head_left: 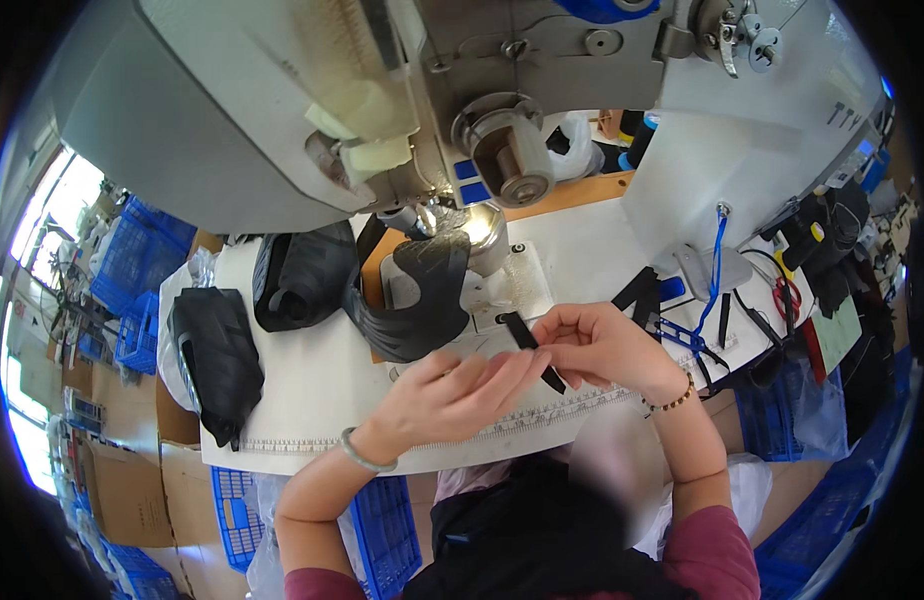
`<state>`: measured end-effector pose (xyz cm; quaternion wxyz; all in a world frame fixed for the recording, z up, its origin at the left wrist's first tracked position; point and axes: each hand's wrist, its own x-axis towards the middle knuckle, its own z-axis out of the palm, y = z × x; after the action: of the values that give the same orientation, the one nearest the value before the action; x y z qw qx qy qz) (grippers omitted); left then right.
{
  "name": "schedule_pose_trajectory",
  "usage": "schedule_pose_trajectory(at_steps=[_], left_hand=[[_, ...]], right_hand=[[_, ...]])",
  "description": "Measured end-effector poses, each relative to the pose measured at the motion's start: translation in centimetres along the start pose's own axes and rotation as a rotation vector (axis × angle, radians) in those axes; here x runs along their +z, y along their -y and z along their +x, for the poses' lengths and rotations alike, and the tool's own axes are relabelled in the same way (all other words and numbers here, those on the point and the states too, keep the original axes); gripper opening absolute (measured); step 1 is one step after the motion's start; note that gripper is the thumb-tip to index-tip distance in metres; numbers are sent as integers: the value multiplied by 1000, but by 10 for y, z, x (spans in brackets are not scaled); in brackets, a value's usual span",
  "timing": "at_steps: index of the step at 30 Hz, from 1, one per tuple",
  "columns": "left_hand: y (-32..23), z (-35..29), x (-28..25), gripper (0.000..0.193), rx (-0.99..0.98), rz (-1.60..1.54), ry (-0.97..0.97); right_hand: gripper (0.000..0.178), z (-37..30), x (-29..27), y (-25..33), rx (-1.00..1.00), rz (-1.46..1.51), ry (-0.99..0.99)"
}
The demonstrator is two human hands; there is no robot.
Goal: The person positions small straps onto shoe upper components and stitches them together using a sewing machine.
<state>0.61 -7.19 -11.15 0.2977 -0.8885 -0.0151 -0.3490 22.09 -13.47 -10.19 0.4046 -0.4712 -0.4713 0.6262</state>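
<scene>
A short black strip (520, 332) slants between my hands, just above the front edge of the white sewing table. My right hand (604, 345) pinches it with thumb and fingers, the rest of the fingers curled. My left hand (454, 395) meets the strip from the other side, its fingertips closed together on it; some of its fingers are blurred. Beyond my left hand, a curved black shoe upper (417, 305) rests by the needle area of a large grey sewing machine (232, 120). Two more black uppers, one rolled (304, 278) and one flattened (218, 360), lie to the left.
A ruler tape (312, 443) runs along the table's front edge. More black strips (639, 297), blue-handled thread snips (682, 335) and red-handled scissors (785, 298) lie on the right. The machine head overhangs the work area. Blue crates (387, 530) stand below the table.
</scene>
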Motion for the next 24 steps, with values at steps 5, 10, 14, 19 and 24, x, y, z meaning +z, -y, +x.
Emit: schedule_pose_trajectory(at_steps=[5,10,14,19,24], left_hand=[[7,7,13,41,-226,-362,-70],[-9,16,10,31,-611,-626,-89],[-19,15,13,26,-901,-939,-136],[-21,18,9,28,-927,-1043,-193],[-20,13,16,24,-939,-891,-212]], right_hand=[[17,-13,14,8,-52,68,-46],[10,-9,20,-4,-179,160,-107],[11,-4,31,-18,-352,232,-174],[11,2,39,-26,-469,192,-255],[11,7,45,-26,-490,224,-259]])
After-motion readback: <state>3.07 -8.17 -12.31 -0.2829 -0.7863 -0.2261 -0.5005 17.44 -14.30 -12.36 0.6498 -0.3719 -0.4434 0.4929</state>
